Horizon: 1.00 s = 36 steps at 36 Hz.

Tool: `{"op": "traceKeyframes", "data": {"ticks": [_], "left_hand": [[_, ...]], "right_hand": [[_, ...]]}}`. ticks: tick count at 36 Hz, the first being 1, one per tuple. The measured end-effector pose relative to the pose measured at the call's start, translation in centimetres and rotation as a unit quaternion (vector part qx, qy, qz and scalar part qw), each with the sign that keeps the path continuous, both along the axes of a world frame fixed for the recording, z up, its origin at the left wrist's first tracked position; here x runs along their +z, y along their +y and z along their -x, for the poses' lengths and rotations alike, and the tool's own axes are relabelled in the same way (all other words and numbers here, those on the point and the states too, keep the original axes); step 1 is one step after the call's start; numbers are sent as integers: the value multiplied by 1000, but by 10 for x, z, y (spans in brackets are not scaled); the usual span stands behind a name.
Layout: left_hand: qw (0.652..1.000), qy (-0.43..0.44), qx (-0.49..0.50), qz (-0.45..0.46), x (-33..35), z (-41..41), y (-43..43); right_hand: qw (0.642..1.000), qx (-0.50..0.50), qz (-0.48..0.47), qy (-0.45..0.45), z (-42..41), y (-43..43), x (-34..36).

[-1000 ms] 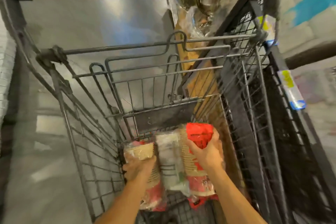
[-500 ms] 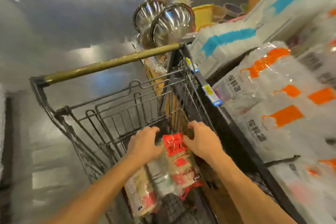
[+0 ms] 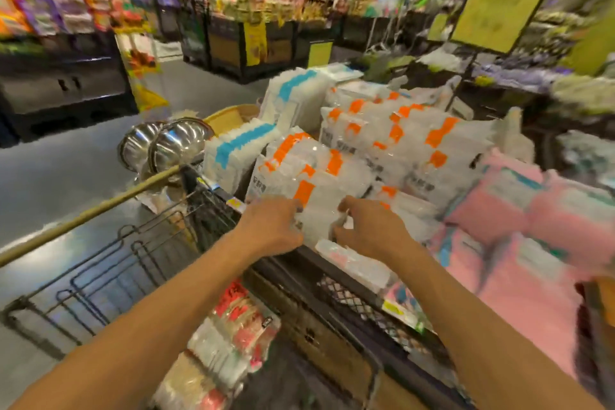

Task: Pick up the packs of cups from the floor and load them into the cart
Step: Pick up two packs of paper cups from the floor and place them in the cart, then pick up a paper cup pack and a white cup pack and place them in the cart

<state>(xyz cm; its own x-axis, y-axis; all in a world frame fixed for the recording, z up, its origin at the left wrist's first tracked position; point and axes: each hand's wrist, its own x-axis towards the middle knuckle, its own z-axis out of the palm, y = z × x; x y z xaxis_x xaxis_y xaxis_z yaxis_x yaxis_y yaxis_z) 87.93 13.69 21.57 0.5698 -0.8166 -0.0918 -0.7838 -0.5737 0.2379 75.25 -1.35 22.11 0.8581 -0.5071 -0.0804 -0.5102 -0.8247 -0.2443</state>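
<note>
Several packs of cups [image 3: 229, 336] in clear wrap with red labels lie in the wire cart [image 3: 100, 276], below my forearms. Both my arms reach over the cart's right side to a display bin. My left hand [image 3: 273, 226] and my right hand [image 3: 366, 230] sit on either side of a clear pack with orange labels [image 3: 317, 213]. Their fingers curl against its plastic wrap. The view is blurred, so the exact hold is hard to make out.
The black mesh bin [image 3: 349, 296] to the right of the cart holds more orange-labelled packs, blue-labelled packs [image 3: 233, 150] and pink packs [image 3: 532, 210]. Steel bowls [image 3: 176, 143] stand beyond the cart handle [image 3: 100, 206]. Grey floor and store shelves lie to the left and behind.
Both hands let go of the red-labelled packs in the cart, rose and moved right onto the orange-labelled pack in the bin. My view swung up and to the right.
</note>
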Motion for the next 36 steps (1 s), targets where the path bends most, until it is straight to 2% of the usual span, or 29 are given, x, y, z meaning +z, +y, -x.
{"op": "traceKeyframes", "data": {"ticks": [9,17,25,32,36], "left_hand": [[984,-2,-176,1,26,161,-68],[931,-2,-365,-1,38,300,-108],[825,12,-566,-4,44,419,-78],[724,1,-689,-23,22,504,-16],[668,-2,-744,-24,15,551,29]], "right_hand": [[988,-156,4,1,201,-16,18],[943,-331,13,-4,357,12,32],[856,-516,5,-14,471,105,35],[763,-646,-5,-3,541,224,8],[710,-704,-5,-29,571,298,-5]]}}
